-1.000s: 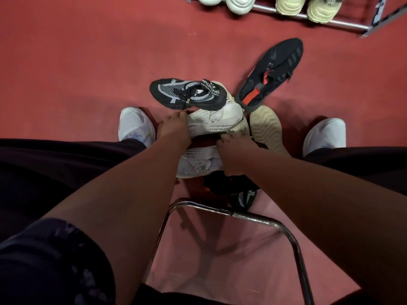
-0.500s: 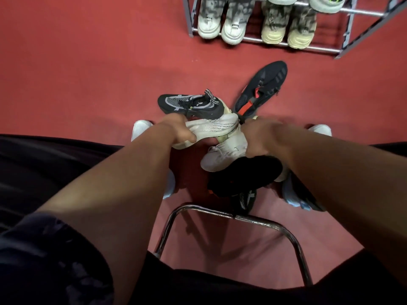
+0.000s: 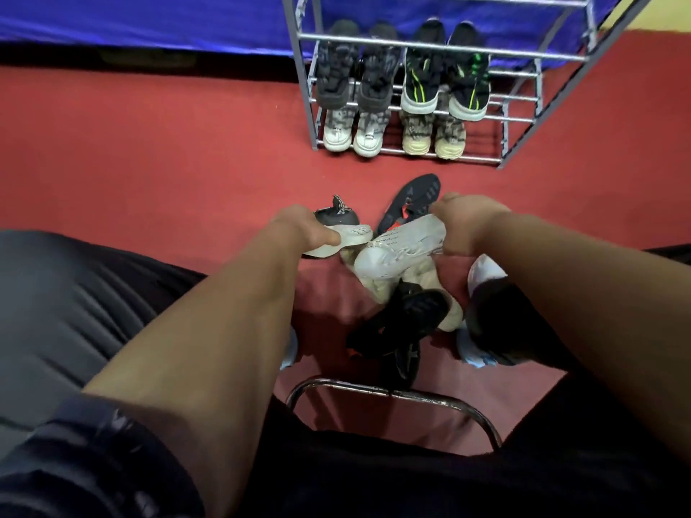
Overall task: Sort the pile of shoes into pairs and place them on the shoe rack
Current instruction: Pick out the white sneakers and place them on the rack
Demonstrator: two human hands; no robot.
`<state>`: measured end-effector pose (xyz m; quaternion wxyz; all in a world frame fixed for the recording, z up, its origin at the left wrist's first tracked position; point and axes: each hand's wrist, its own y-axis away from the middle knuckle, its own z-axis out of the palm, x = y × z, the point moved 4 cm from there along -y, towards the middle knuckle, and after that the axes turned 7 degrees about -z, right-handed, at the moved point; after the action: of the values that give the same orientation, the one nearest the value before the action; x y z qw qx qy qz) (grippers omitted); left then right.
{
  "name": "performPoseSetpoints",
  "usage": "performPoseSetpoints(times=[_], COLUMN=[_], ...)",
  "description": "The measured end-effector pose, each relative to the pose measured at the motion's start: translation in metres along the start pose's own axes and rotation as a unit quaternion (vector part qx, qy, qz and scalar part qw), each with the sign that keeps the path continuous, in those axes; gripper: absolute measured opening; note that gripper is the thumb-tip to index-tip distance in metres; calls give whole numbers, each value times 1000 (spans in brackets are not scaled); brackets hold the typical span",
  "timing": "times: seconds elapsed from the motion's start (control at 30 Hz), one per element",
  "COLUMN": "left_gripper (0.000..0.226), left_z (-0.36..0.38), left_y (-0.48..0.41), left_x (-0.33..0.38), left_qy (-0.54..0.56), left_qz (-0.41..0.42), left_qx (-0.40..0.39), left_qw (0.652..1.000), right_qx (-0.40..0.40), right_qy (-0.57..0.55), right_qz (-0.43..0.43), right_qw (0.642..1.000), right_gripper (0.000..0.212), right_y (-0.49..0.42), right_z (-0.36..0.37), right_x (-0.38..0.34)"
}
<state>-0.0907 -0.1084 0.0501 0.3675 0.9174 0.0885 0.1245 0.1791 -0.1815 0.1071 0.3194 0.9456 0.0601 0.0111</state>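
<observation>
My left hand (image 3: 303, 228) grips a white knit sneaker (image 3: 353, 236) by its heel, lifted above the pile. My right hand (image 3: 465, 226) holds the matching white sneaker (image 3: 396, 252), toe pointing down to the left. Beneath them on the red floor lie a black-and-grey sneaker (image 3: 336, 216), a black shoe with an orange accent (image 3: 409, 201), cream shoes (image 3: 377, 287) and black shoes (image 3: 404, 323). The metal shoe rack (image 3: 482, 160) stands ahead, its two lower shelves holding paired shoes: grey and black-green pairs above, white and beige pairs below.
I sit on a chair with a chrome frame (image 3: 392, 392) between my knees. My own white-shoed feet (image 3: 482, 271) flank the pile. A blue cloth (image 3: 149, 20) hangs along the back. Red floor (image 3: 168, 155) stretches left of the rack.
Both hands lifted the two white sneakers out of the pile and raised them. My head tilted up, bringing the whole rack into view.
</observation>
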Motion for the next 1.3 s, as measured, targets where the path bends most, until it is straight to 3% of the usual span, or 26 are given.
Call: performPoseSetpoints(times=[0.13,0.2,0.3,0.37,0.4,0.47,0.53,0.67,0.87,1.03,1.13,1.3], left_gripper=[77,70,65,62,56,49,50,40,38,58,54,47], left_z=[-36,-43,-47,-44,-40,-34,-29,-25,-43,-104,-150,-199], left_y=[26,41,63,74,77,86,94,95,80,72,73,63], left_x=[12,18,32,42,47,55,61,62,69,95,108,124], left_qy=[86,161,190,185,192,184,141,157,152,70,31,9], left_qz=[-7,12,63,77,74,68,67,46,29,42,57,70], left_qx=[-62,-128,-165,-141,-122,-57,16,82,101,104,119,139], left_qw=[994,979,966,969,971,979,988,983,983,991,991,988], right_qx=[97,149,169,149,120,56,31,59,201,281,328,349], right_qy=[20,2,-82,-191,-275,-460,-534,-521,-443,-425,-416,-352], right_qz=[11,43,92,140,166,201,216,205,224,214,207,197], right_qw=[995,988,978,960,939,863,817,827,845,833,822,846], right_gripper=[57,59,62,46,41,38,39,34,41,40,44,62], right_y=[23,35,57,70,73,71,69,61,44,28,15,-13], right_z=[-37,-49,-58,-51,-41,-19,-6,-5,-25,-58,-84,-130], right_x=[27,41,45,39,35,24,16,8,11,12,12,19])
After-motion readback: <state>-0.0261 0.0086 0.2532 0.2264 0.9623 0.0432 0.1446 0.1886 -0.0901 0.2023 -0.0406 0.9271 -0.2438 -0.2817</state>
